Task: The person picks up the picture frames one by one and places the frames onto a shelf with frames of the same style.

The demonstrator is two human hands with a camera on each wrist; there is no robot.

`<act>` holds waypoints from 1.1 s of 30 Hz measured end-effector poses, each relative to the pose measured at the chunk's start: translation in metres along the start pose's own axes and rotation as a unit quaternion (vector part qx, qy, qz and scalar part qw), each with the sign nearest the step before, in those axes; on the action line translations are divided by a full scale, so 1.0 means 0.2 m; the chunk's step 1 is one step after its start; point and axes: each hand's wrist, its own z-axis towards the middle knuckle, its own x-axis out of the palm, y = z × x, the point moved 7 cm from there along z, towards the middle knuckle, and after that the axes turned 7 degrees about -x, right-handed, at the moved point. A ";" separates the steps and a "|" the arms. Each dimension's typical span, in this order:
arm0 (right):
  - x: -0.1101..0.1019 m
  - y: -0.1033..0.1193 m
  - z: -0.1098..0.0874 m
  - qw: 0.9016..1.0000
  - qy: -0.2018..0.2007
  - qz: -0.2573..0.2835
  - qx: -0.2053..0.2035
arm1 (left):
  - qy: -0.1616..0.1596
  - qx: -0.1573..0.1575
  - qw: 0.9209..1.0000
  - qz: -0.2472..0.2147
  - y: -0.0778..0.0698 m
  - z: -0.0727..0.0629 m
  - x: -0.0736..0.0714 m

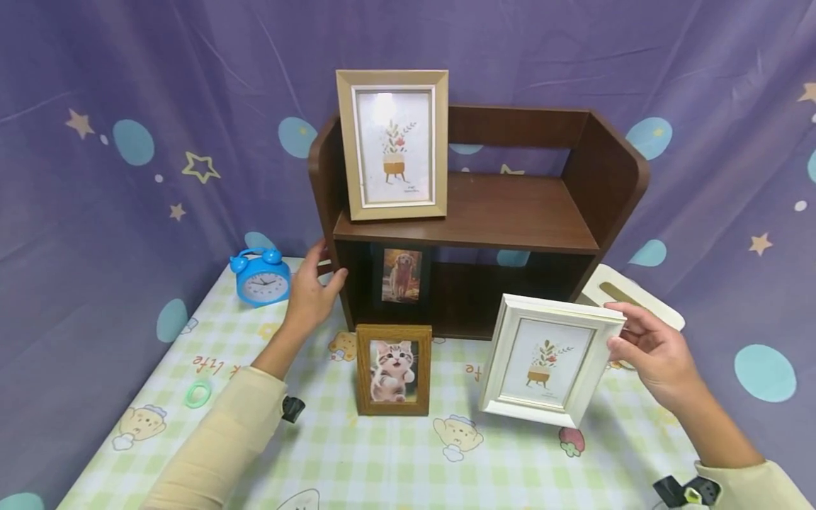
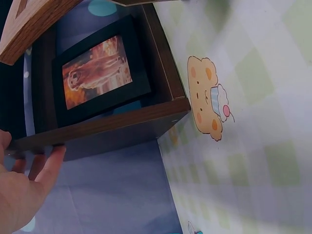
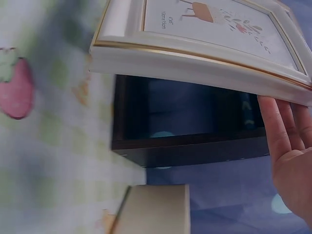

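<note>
At the right, my right hand (image 1: pixel 653 354) pinches the right edge of a white picture frame (image 1: pixel 493 375) with a potted-plant print, holding it tilted over the table. My left hand (image 1: pixel 312 292) grips the left side panel of a dark brown desktop shelf (image 1: pixel 510 212), thumb at its front edge, fingers outside. On the upper board stands a tan picture frame (image 1: pixel 392 214) with a similar print. Inside the lower compartment, a black picture frame (image 2: pixel 141 80) holds a dog photo. A brown wooden picture frame (image 1: pixel 362 368) with a kitten photo stands in front of the shelf.
A blue alarm clock (image 1: pixel 261 280) sits left of the shelf, and a light green ring (image 1: pixel 198 394) lies nearer the table's left edge. Behind my right hand is a white box (image 1: pixel 663 312) with a slot on top. A purple curtain (image 1: pixel 510 49) hangs close behind.
</note>
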 end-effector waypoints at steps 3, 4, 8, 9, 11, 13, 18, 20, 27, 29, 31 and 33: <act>0.00 0.06 0.05 1.000 0.006 0.009 -0.015 | -0.004 0.004 1.000 0.004 0.00 0.00 0.00; 0.00 0.08 0.07 1.000 0.004 0.004 -0.017 | -0.005 0.005 1.000 0.005 0.00 0.00 0.00; 0.01 0.16 0.13 1.000 -0.005 -0.023 -0.021 | -0.009 0.009 1.000 0.007 0.00 0.00 0.00; 0.01 0.18 0.15 0.999 -0.008 -0.023 -0.024 | -0.010 0.011 1.000 0.007 -0.01 -0.01 0.00; 0.02 0.23 0.20 0.999 -0.008 -0.005 -0.035 | -0.011 0.013 1.000 0.007 -0.01 -0.01 0.00; 0.02 0.28 0.24 0.999 -0.005 0.020 -0.045 | -0.012 0.014 1.000 0.009 -0.01 -0.01 0.00; 0.03 0.40 0.37 0.991 0.006 0.115 -0.068 | -0.008 0.011 1.000 0.013 -0.01 -0.01 0.00; 0.03 0.46 0.42 0.988 0.000 0.132 -0.073 | -0.004 0.004 1.000 0.014 -0.01 -0.01 0.00; 0.02 0.64 0.63 0.984 -0.044 0.149 -0.093 | 0.004 -0.007 1.000 0.007 -0.01 0.00 -0.01; 0.00 0.68 0.70 0.982 -0.048 0.155 -0.097 | 0.005 -0.006 1.000 0.004 -0.01 0.00 -0.01; -0.01 0.70 0.77 0.980 -0.058 0.162 -0.099 | 0.004 -0.006 1.000 0.001 0.00 0.00 -0.01; -0.02 0.72 0.83 0.982 -0.071 0.144 -0.099 | 0.002 -0.008 1.000 -0.001 0.00 0.00 -0.01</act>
